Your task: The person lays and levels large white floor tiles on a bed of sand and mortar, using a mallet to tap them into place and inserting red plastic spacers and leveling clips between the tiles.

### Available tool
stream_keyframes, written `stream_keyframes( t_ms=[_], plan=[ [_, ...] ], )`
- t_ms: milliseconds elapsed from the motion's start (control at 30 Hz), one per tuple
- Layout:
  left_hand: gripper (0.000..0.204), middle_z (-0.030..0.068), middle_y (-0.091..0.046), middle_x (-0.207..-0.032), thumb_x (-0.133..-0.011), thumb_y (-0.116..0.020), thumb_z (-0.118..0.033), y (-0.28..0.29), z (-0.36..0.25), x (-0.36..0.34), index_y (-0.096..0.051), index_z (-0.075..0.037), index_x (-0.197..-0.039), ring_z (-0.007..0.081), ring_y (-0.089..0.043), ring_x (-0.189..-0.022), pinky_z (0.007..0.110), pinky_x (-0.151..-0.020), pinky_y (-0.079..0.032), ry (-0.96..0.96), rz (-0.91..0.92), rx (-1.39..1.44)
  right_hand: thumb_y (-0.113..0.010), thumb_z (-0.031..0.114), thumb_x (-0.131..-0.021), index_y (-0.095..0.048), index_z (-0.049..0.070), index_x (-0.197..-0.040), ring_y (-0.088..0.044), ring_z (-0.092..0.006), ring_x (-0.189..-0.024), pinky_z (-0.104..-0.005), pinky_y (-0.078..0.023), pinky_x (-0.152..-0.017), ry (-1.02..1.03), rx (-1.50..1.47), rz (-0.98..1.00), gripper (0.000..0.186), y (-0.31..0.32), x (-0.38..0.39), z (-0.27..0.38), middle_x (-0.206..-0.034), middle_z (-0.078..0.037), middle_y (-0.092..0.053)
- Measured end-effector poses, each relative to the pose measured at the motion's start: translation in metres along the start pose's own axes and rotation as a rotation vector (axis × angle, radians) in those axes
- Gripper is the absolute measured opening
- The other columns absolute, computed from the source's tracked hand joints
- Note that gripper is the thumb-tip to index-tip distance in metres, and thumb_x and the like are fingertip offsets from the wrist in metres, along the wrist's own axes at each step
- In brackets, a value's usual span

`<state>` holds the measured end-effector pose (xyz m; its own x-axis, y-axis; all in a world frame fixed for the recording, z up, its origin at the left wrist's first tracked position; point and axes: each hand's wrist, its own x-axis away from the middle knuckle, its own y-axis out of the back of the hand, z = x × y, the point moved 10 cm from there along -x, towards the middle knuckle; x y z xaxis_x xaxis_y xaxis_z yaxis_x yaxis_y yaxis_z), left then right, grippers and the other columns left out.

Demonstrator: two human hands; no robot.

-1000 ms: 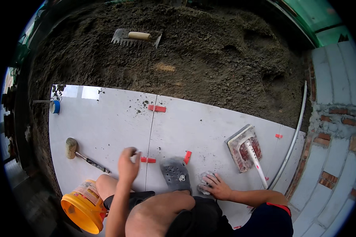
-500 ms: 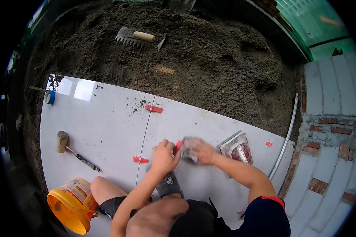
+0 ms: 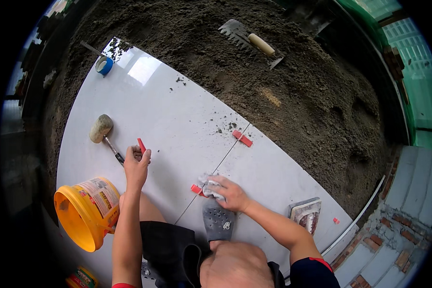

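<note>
In my left hand [image 3: 137, 163] a red tile-levelling wedge [image 3: 141, 145] is pinched, just above the white tile [image 3: 173, 139] and close to the rubber mallet [image 3: 101, 128]. My right hand [image 3: 230, 193] is closed over a crumpled grey-white cloth [image 3: 213, 188], pressed on the tile joint. Beside the cloth, partly under it, a second red wedge [image 3: 196, 190] sits across the joint. Farther up that joint lies another red wedge [image 3: 242, 138], with mortar crumbs scattered near it. My grey clog [image 3: 218, 222] rests on the tile just below the right hand.
A yellow bucket [image 3: 84, 211] lies tipped at the left. A blue tape roll [image 3: 104, 65] is at the far tile corner. The notched trowel [image 3: 254, 42] lies on the mortar bed [image 3: 312, 96]. A suction-type tile tool [image 3: 306, 214] stands right, by a brick-and-block wall [image 3: 393, 225].
My left hand has moved left with the red wedge, away from the right hand. The right hand has brought the cloth down onto the joint. The whole view has turned.
</note>
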<state>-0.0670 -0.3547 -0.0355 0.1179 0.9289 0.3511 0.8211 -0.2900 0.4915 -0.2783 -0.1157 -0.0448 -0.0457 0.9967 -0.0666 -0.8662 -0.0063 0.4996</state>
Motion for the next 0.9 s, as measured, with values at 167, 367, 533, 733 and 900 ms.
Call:
stream_keyframes(
  t_ms=[167, 367, 533, 733, 900],
  plan=[
    [0.026, 0.0064, -0.063, -0.084, -0.090, -0.070, -0.018, -0.023, 0.001, -0.023, -0.055, 0.002, -0.100, 0.0115, -0.060, -0.070, 0.026, -0.065, -0.050, -0.041, 0.020, -0.057, -0.070, 0.001, -0.073, -0.062, 0.005, -0.122, -0.054, -0.0338, -0.123, -0.0394, -0.048, -0.103, 0.133, 0.332, -0.200, 0.050, 0.050, -0.097, -0.019, -0.141, -0.016, -0.048],
    [0.028, 0.0063, -0.062, -0.086, -0.091, -0.069, -0.020, 0.002, 0.014, -0.028, -0.054, 0.002, -0.101, 0.0120, -0.060, -0.072, 0.026, -0.067, -0.050, -0.031, -0.151, 0.004, -0.068, 0.010, -0.077, -0.059, 0.004, -0.126, -0.043, -0.0375, -0.134, -0.0486, -0.039, -0.110, 0.225, 0.321, -0.103, 0.051, 0.020, -0.126, 0.032, -0.143, -0.021, -0.042],
    [0.027, 0.0058, -0.061, -0.087, -0.093, -0.067, -0.022, 0.009, 0.027, -0.026, -0.053, 0.000, -0.102, 0.0112, -0.057, -0.073, 0.025, -0.065, -0.049, 0.024, -0.171, 0.003, -0.062, 0.016, -0.082, -0.056, 0.001, -0.127, -0.038, -0.0410, -0.136, -0.0529, -0.031, -0.115, 0.188, 0.396, -0.079, 0.048, 0.008, -0.121, -0.008, -0.143, -0.024, -0.042],
    [0.028, 0.0051, -0.059, -0.083, -0.095, -0.063, -0.027, 0.025, 0.089, -0.028, -0.054, -0.002, -0.103, 0.0115, -0.056, -0.070, 0.024, -0.061, -0.047, 0.268, -0.288, 0.284, -0.053, 0.006, -0.089, -0.056, 0.000, -0.126, -0.048, -0.0390, -0.128, -0.0470, -0.045, -0.105, -0.237, 0.671, -0.413, 0.037, 0.130, -0.202, -0.073, -0.141, -0.025, -0.042],
    [0.023, 0.0058, -0.058, -0.080, -0.094, -0.062, -0.025, 0.018, 0.083, -0.032, -0.051, -0.006, -0.101, 0.0144, -0.055, -0.066, 0.027, -0.061, -0.045, 0.381, -0.126, 0.679, -0.055, 0.006, -0.087, -0.062, 0.001, -0.117, -0.048, -0.0389, -0.129, -0.0462, -0.044, -0.105, 0.081, 0.445, -0.290, 0.032, 0.082, -0.197, 0.032, -0.142, -0.021, -0.046]
  ],
)
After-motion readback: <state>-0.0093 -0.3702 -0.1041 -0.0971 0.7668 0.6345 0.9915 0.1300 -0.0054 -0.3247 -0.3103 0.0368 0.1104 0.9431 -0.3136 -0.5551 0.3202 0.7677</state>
